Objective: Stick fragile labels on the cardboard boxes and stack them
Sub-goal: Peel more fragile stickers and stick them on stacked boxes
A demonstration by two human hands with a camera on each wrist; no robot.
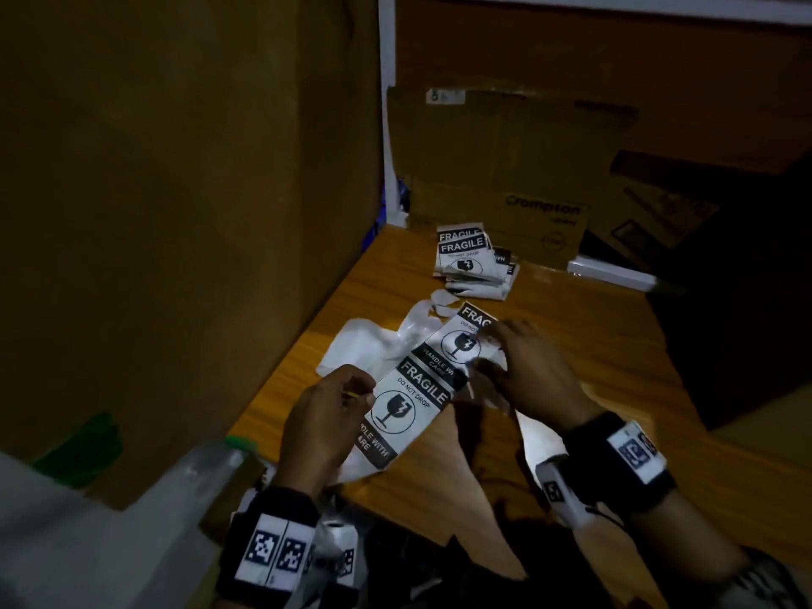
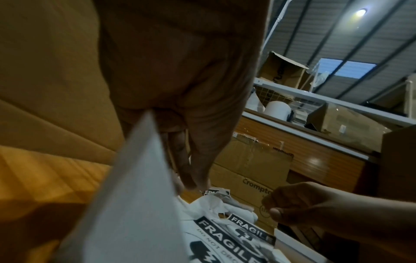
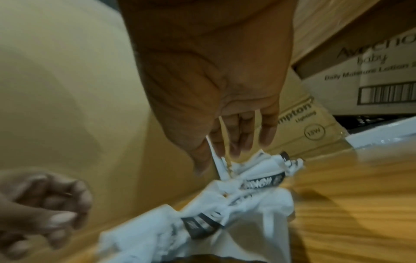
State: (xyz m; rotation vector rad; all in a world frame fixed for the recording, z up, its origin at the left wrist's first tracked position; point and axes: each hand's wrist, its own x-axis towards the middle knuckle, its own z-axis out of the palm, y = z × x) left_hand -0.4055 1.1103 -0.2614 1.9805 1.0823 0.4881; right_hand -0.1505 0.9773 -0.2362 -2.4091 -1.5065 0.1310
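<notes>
Both hands work above the desk's point(image 1: 571, 345) near left part, wrists raised, each wearing a dark band with printed markers. On the left hand point(image 1: 323, 415) the grip is a pinch: thumb and curled fingers hold the left edge of a strip of fragile labels point(image 1: 422, 389), and the left wrist view shows the white backing running up between thumb and fingers point(image 2: 191, 160). The right hand point(image 1: 523, 371) reaches over the strip's right side with its fingers bent down onto the upper label; the right wrist view shows white paper caught between thumb and fingers point(image 3: 236, 142), though blur hides how much of it that grip has.

The strip hangs slanted between the two hands, two labels showing, its lower end cut across by the left hand. Beneath it lies crumpled white backing paper point(image 1: 373, 345). Near the desk's far left corner sits a loose pile of more labels point(image 1: 470, 257), just in front of a flattened cardboard box point(image 1: 505, 169) leaning against the back. A tall cardboard box point(image 1: 175, 169) stands along the left edge. The right side of the scene is too dark to read.
</notes>
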